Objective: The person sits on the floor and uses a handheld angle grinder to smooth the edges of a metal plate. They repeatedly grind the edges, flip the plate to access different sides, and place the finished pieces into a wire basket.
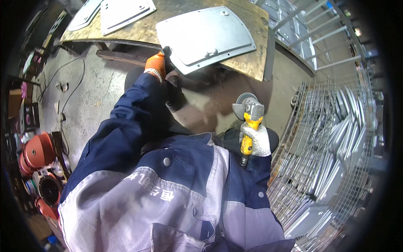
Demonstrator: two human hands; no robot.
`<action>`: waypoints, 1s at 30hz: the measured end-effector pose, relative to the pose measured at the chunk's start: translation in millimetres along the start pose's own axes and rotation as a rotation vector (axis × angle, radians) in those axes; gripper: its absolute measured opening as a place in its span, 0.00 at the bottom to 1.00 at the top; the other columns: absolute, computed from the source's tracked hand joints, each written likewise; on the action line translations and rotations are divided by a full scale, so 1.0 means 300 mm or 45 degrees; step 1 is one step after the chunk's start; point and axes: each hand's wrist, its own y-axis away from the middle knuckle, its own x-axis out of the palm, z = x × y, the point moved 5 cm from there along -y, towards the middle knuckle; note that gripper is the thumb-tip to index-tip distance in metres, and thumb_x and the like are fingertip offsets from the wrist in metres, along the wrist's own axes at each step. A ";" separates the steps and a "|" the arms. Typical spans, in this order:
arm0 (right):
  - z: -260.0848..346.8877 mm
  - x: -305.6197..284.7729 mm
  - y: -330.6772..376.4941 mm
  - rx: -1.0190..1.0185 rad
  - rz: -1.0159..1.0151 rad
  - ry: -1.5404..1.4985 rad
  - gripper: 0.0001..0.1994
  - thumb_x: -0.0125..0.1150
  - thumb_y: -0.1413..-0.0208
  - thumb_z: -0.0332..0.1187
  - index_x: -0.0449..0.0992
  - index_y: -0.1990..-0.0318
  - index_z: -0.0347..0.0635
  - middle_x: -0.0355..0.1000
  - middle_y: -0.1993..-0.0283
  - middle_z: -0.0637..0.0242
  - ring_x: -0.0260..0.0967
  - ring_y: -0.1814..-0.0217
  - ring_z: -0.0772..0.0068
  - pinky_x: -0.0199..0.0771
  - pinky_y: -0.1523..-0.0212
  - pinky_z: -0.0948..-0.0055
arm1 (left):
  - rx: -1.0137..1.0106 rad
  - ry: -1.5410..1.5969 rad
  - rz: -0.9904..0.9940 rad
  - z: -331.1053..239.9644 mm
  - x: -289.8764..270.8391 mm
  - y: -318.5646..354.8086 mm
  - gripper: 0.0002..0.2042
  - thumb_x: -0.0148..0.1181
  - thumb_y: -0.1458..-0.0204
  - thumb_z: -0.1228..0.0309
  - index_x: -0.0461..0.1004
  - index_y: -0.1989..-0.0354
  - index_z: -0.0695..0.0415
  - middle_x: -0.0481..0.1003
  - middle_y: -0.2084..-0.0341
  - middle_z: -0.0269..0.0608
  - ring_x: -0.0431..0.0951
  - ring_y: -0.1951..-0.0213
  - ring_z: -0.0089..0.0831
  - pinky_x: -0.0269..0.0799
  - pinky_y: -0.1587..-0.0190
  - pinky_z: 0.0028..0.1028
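Observation:
My left hand (158, 64), in an orange and black glove, grips the near left corner of a grey pressed metal plate (205, 35) that lies on a worn wooden bench top (245, 63) and overhangs its front edge. My right hand (257, 140), in a white glove, holds a yellow angle grinder (248, 122) upright below the bench, its disc and guard pointing up, apart from the plate. My blue and grey work jacket fills the lower middle.
Two more grey plates (121, 10) lie at the bench's far left. A wire cage (319, 168) stacked with several similar plates stands on the right. Orange round parts (37, 151) and cables lie on the concrete floor at the left.

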 end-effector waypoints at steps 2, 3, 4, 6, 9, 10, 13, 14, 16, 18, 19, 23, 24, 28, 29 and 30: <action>0.034 0.059 -0.036 0.014 0.060 0.091 0.11 0.64 0.52 0.29 0.70 0.62 0.37 0.71 0.76 0.64 0.70 0.79 0.70 0.71 0.76 0.73 | 0.185 0.467 -0.163 -0.055 -0.017 0.019 0.28 0.57 0.47 0.51 0.64 0.43 0.57 0.70 0.50 0.46 0.72 0.50 0.42 0.69 0.49 0.36; 0.053 0.090 -0.058 0.038 0.148 0.143 0.13 0.64 0.52 0.30 0.71 0.60 0.36 0.71 0.73 0.65 0.70 0.76 0.72 0.71 0.73 0.74 | 0.223 0.587 -0.220 -0.064 -0.021 0.053 0.32 0.55 0.46 0.49 0.61 0.39 0.58 0.69 0.45 0.47 0.70 0.44 0.44 0.68 0.44 0.36; 0.079 0.129 -0.092 -0.046 0.145 0.227 0.14 0.65 0.52 0.30 0.71 0.59 0.36 0.72 0.71 0.66 0.69 0.74 0.74 0.70 0.72 0.75 | 0.217 0.575 -0.274 -0.070 -0.040 0.096 0.30 0.48 0.40 0.51 0.52 0.34 0.52 0.64 0.40 0.44 0.71 0.45 0.39 0.65 0.44 0.35; 0.120 0.217 -0.168 -0.046 0.186 0.325 0.17 0.66 0.53 0.30 0.73 0.56 0.36 0.71 0.67 0.69 0.67 0.70 0.79 0.68 0.68 0.78 | 0.022 0.392 -0.081 -0.003 -0.021 0.210 0.27 0.44 0.38 0.53 0.56 0.38 0.59 0.65 0.42 0.45 0.70 0.46 0.35 0.63 0.44 0.32; 0.189 0.360 -0.292 -0.075 0.289 0.474 0.18 0.68 0.55 0.30 0.73 0.56 0.36 0.71 0.68 0.69 0.67 0.70 0.80 0.69 0.68 0.77 | -0.380 0.422 0.464 0.130 0.051 0.376 0.25 0.51 0.42 0.51 0.62 0.41 0.53 0.69 0.48 0.40 0.72 0.51 0.33 0.66 0.50 0.31; 0.206 0.402 -0.322 -0.097 0.326 0.484 0.17 0.67 0.54 0.29 0.72 0.56 0.37 0.70 0.71 0.69 0.67 0.74 0.78 0.69 0.72 0.77 | -0.488 0.356 0.567 0.171 0.070 0.419 0.25 0.54 0.43 0.51 0.65 0.42 0.51 0.71 0.50 0.39 0.73 0.53 0.33 0.67 0.52 0.31; 0.233 0.504 -0.399 -0.133 0.416 0.470 0.17 0.65 0.54 0.27 0.72 0.55 0.37 0.70 0.73 0.69 0.67 0.77 0.78 0.68 0.76 0.79 | -0.538 0.362 0.829 0.225 0.131 0.492 0.27 0.56 0.46 0.46 0.66 0.42 0.45 0.71 0.50 0.34 0.73 0.54 0.29 0.68 0.53 0.30; 0.237 0.526 -0.421 -0.131 0.415 0.509 0.17 0.65 0.54 0.28 0.72 0.55 0.37 0.70 0.72 0.69 0.67 0.77 0.78 0.68 0.75 0.78 | -0.551 0.373 0.882 0.229 0.144 0.500 0.26 0.56 0.46 0.46 0.67 0.43 0.46 0.70 0.49 0.32 0.72 0.53 0.25 0.67 0.53 0.29; 0.244 0.561 -0.457 -0.134 0.449 0.576 0.17 0.66 0.54 0.29 0.73 0.56 0.37 0.71 0.73 0.68 0.67 0.78 0.77 0.69 0.76 0.77 | -0.618 0.488 0.751 0.235 0.139 0.482 0.25 0.57 0.46 0.50 0.67 0.44 0.50 0.72 0.52 0.35 0.73 0.54 0.29 0.69 0.51 0.30; 0.249 0.572 -0.475 -0.109 0.464 0.623 0.16 0.67 0.54 0.29 0.73 0.57 0.38 0.71 0.74 0.68 0.67 0.79 0.76 0.69 0.77 0.77 | -0.677 0.550 0.595 0.243 0.113 0.441 0.25 0.57 0.45 0.49 0.67 0.45 0.51 0.73 0.55 0.36 0.73 0.56 0.29 0.70 0.52 0.29; 0.251 0.574 -0.480 -0.092 0.468 0.645 0.15 0.67 0.54 0.29 0.73 0.58 0.38 0.71 0.75 0.68 0.67 0.80 0.76 0.68 0.77 0.77 | -0.590 0.515 0.566 0.235 0.089 0.407 0.24 0.53 0.44 0.47 0.67 0.47 0.51 0.72 0.55 0.36 0.72 0.55 0.30 0.69 0.53 0.29; 0.298 0.526 -0.464 -0.146 0.283 0.653 0.14 0.69 0.55 0.30 0.73 0.62 0.36 0.71 0.74 0.67 0.68 0.76 0.78 0.68 0.74 0.77 | -0.395 0.494 0.350 0.256 0.040 0.213 0.22 0.51 0.42 0.49 0.68 0.50 0.53 0.70 0.52 0.37 0.70 0.52 0.32 0.66 0.52 0.31; 0.302 0.510 -0.444 -0.130 0.268 0.553 0.13 0.68 0.54 0.30 0.73 0.62 0.37 0.70 0.74 0.67 0.67 0.78 0.77 0.67 0.77 0.77 | -0.260 0.450 0.508 0.251 0.065 0.171 0.20 0.52 0.43 0.51 0.68 0.52 0.54 0.71 0.56 0.38 0.70 0.53 0.32 0.67 0.53 0.32; 0.309 0.399 -0.319 -0.110 0.141 0.394 0.12 0.65 0.52 0.29 0.71 0.61 0.39 0.70 0.76 0.67 0.68 0.80 0.75 0.68 0.79 0.76 | 0.002 0.124 0.067 0.258 0.096 0.018 0.16 0.57 0.44 0.53 0.73 0.60 0.52 0.71 0.72 0.32 0.67 0.71 0.25 0.63 0.68 0.27; 0.296 0.374 -0.288 -0.086 0.102 0.370 0.12 0.65 0.52 0.29 0.71 0.61 0.39 0.70 0.74 0.67 0.68 0.78 0.75 0.69 0.77 0.76 | 0.030 0.147 0.078 0.260 0.107 0.018 0.16 0.57 0.44 0.53 0.73 0.59 0.53 0.72 0.71 0.32 0.67 0.71 0.25 0.64 0.67 0.27; 0.286 0.357 -0.254 -0.130 0.102 0.329 0.12 0.65 0.52 0.29 0.71 0.61 0.39 0.70 0.73 0.67 0.68 0.78 0.75 0.69 0.77 0.75 | 0.042 0.168 0.152 0.262 0.121 0.030 0.16 0.58 0.44 0.54 0.73 0.58 0.54 0.72 0.70 0.33 0.68 0.70 0.26 0.65 0.66 0.28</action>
